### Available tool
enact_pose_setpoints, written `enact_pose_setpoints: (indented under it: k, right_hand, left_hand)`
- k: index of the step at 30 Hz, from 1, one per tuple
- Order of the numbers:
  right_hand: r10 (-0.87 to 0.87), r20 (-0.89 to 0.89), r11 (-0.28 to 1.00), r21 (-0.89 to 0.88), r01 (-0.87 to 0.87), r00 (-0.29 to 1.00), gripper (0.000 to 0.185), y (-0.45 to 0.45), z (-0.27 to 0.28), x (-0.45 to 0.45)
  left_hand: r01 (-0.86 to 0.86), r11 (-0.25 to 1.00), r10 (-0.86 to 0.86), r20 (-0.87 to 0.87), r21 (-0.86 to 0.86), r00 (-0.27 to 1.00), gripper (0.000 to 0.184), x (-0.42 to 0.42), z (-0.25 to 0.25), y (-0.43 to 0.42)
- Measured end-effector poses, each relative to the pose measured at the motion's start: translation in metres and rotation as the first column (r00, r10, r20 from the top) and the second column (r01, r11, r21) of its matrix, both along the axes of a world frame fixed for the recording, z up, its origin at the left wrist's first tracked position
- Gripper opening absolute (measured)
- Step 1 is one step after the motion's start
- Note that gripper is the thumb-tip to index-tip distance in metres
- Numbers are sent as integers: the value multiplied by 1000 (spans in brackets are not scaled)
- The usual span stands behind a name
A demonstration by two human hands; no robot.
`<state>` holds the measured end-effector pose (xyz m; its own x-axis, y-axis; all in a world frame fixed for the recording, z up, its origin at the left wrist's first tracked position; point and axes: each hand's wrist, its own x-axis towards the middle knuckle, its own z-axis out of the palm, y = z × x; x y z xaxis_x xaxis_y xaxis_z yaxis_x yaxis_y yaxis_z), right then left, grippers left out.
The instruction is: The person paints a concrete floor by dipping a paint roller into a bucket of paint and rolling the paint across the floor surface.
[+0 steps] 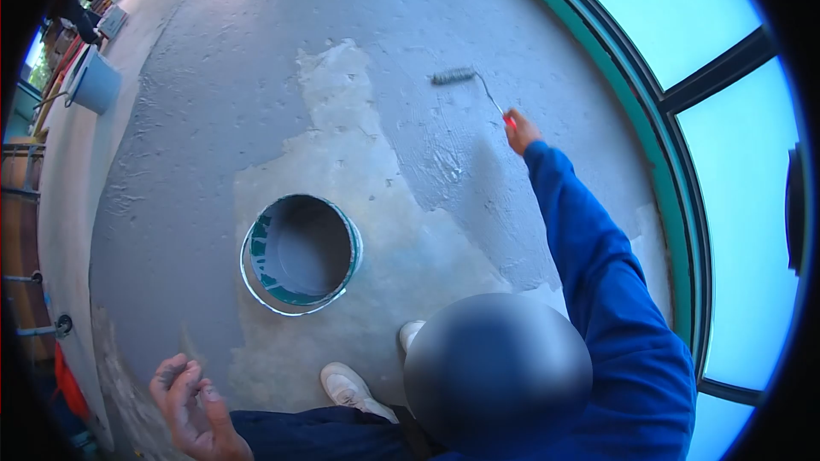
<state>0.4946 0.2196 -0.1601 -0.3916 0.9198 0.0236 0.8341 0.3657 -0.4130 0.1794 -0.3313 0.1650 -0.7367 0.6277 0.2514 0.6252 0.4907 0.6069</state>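
My right hand (522, 131) grips the red handle of a paint roller (453, 76), arm stretched forward. The roller's sleeve rests on the wet grey coating (427, 132) spread over the floor. At the lower left, my left hand (195, 410) is raised with loosely curled fingers, nothing in it and grey smears on the fingertips. Between the hands, a round bucket (357, 243) with a green-streaked inner wall and a wire handle stands on a bare patch of floor. Grey liquid shows inside it.
Uncoated floor (376, 192) runs from my white shoes (346, 386) past the bucket. A green-edged window frame (670, 230) borders the right side. Another grey bucket (96, 81) stands at upper left, with assorted items behind it. Metal bars (38, 329) line the left edge.
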Motion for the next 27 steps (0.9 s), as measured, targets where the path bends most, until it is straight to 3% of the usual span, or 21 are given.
enact_pose_setpoints:
  k: [3, 4, 10, 14, 19, 24, 27]
  right_hand:
    - [40, 9, 999, -22, -40, 999, 30, -73, 6, 76]
    - [-32, 100, 995, -89, 41, 994, 31, -105, 21, 93]
    - [-145, 160, 975, -142, 168, 976, 35, -267, 48, 205]
    - [-183, 30, 971, -151, 185, 983, 32, -335, 74, 240]
    - [-142, -50, 979, -151, 133, 989, 31, -303, 64, 189]
    - [-100, -89, 989, -117, 89, 991, 32, -187, 18, 80]
    - [-19, -181, 1000, 15, 22, 983, 27, -93, -17, 5]
  left_hand:
    - [31, 999, -32, 7, 34, 999, 24, -2, -4, 4]
    - [46, 998, -47, 7, 45, 999, 24, -2, -6, 6]
    - [132, 989, -135, 40, 64, 990, 23, -2, -14, 23]
    - [119, 993, -119, 49, -2, 992, 23, -7, -15, 14]
    - [106, 993, -110, 92, 44, 990, 23, -9, -13, 14]
    - [126, 992, -126, 22, 6, 992, 23, -11, -15, 18]
    - [176, 984, -176, 1, -25, 984, 23, -19, -10, 22]
